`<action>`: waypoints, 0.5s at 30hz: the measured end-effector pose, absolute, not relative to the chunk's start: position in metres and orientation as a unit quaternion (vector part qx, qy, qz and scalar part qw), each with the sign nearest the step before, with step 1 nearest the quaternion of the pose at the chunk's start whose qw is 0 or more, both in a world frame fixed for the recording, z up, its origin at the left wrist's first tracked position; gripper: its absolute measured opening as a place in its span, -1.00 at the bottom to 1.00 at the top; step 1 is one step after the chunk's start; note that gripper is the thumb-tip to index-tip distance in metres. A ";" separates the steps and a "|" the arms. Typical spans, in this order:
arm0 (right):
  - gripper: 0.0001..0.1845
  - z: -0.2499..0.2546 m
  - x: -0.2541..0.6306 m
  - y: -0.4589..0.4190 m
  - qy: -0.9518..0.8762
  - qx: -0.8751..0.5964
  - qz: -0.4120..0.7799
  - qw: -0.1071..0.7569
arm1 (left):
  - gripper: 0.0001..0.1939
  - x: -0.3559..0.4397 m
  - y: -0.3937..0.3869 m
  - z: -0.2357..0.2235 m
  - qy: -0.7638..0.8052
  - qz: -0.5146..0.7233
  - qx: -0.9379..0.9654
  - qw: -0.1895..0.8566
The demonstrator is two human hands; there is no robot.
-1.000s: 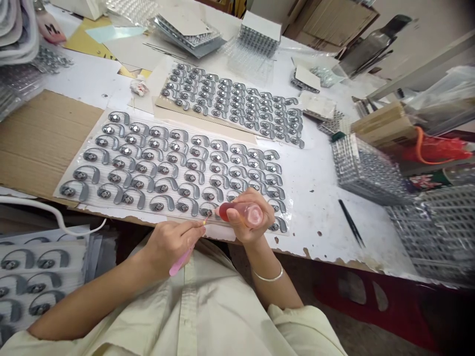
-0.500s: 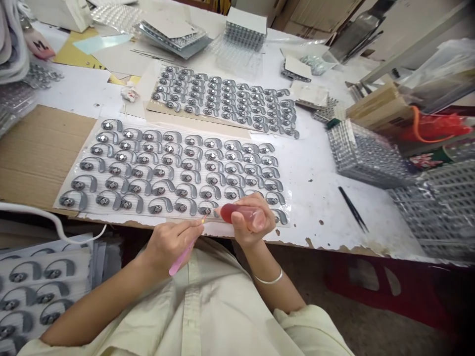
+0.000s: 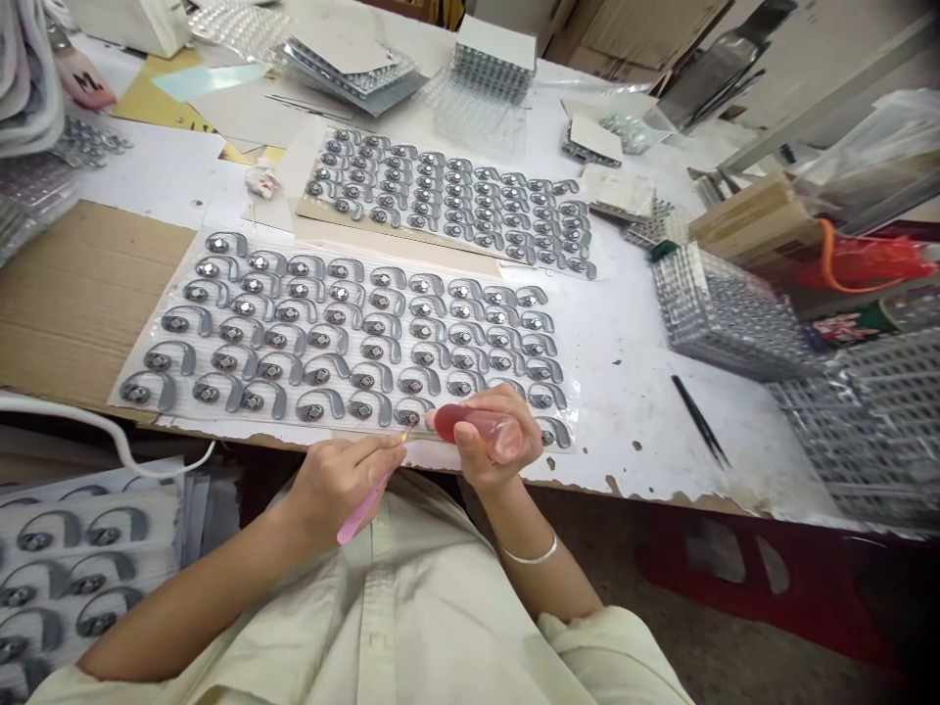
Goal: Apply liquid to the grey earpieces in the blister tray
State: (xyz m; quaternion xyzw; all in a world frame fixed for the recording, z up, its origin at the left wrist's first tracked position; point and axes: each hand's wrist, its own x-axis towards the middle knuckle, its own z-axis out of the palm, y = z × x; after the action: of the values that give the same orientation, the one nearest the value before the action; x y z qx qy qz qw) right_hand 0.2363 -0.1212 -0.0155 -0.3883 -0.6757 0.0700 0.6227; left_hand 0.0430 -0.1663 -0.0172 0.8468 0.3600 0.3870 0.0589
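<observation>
A clear tray (image 3: 187,397) of several grey ear-hook earpieces lies at the table's near edge. My left hand (image 3: 342,482) is pinched round a thin pink stick (image 3: 361,511), whose yellow tip touches an earpiece (image 3: 408,417) in the tray's front row. My right hand (image 3: 499,436) is wrapped round a small bottle of red liquid (image 3: 474,424), nozzle pointing left at that same earpiece. A silver bangle sits on my right wrist.
A second tray of earpieces (image 3: 447,201) lies farther back on the table. Black tweezers (image 3: 699,421) rest at the right, beside stacked clear grid trays (image 3: 724,313). A sheet of cardboard (image 3: 70,294) lies at the left; more filled trays (image 3: 66,568) sit below the table edge.
Both hands have stayed at the same front-row earpiece; only the view has shifted slightly.
</observation>
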 end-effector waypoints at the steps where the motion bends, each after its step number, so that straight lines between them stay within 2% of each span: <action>1: -0.79 -0.016 0.237 -0.121 -0.675 -0.388 0.069 0.623 | -0.78 0.043 -0.166 -0.017 0.360 0.387 0.847 0.057; 15: -0.80 -0.017 0.242 -0.125 -0.688 -0.394 0.050 0.607 | -0.78 0.042 -0.165 -0.012 0.366 0.377 0.847 0.077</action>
State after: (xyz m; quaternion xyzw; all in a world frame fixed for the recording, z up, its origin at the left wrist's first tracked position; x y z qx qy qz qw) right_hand 0.2423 -0.1254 -0.0173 -0.3942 -0.6884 0.0504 0.6067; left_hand 0.0423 -0.1648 -0.0117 0.8474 0.3663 0.3767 0.0770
